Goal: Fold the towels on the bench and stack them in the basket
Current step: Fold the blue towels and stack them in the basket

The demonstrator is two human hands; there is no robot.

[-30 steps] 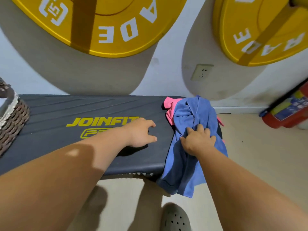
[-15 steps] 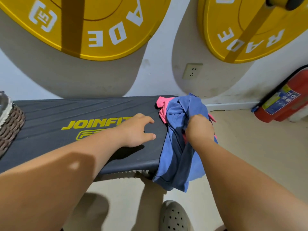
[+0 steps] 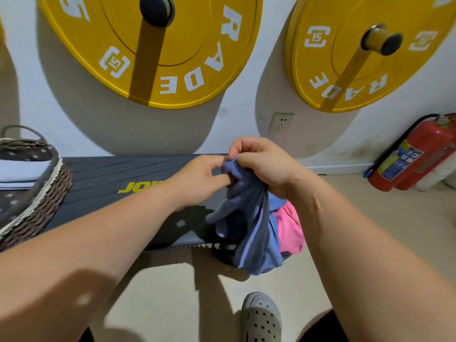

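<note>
Nearest, at 6 o'clock, a grey clog (image 3: 261, 317). Above it the blue towel (image 3: 249, 218) hangs bunched, long axis vertical, top end at 12 o'clock, over the bench (image 3: 103, 178) end. Right hand (image 3: 264, 164) pinches its top edge; left hand (image 3: 202, 180) fingers close on the same edge. Pink towel (image 3: 288, 228) lies behind, at 3 o'clock. Basket (image 3: 37, 193) at 9 o'clock holds a folded towel.

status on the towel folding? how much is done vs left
Done: at least one pale blue folded towel lies in the wicker basket on the dark padded bench. In hand: the right hand and left hand pinch the top of a bunched blue towel, not yet folded. Left: folding it, then the crumpled pink towel behind it.
</note>
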